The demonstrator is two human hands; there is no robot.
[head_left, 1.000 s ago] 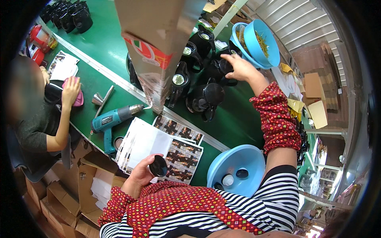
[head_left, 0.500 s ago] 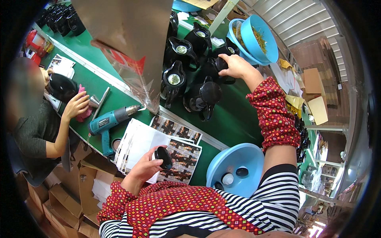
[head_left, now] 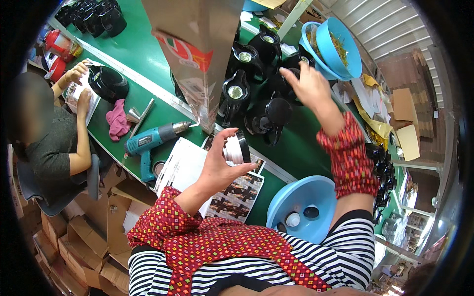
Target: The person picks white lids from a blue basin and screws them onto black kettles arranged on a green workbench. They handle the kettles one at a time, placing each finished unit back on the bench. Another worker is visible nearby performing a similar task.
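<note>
My left hand is raised over the stack of printed sheets. Between its thumb and fingers it holds a black-topped jug lid, with a white ridged underside turned toward my palm. Farther back, my right hand reaches over a black jug. Its thumb and fingers straddle the jug's dark top, partly hiding it; they look slightly blurred. In front of that jug stands another black jug with a round lid on. Several black jugs to the left show open silvery mouths, including one jug nearest the post.
A blue basin near me holds loose lids. Two blue bowls stand at back right. A teal heat gun lies left of the sheets. A wide post rises midway. At left, a co-worker handles a black jug body.
My left hand has risen and turned the lid, showing its white underside. My right hand has swung round at the back jug, fingers now pointing away. The co-worker's hands have left the pink cloth.
</note>
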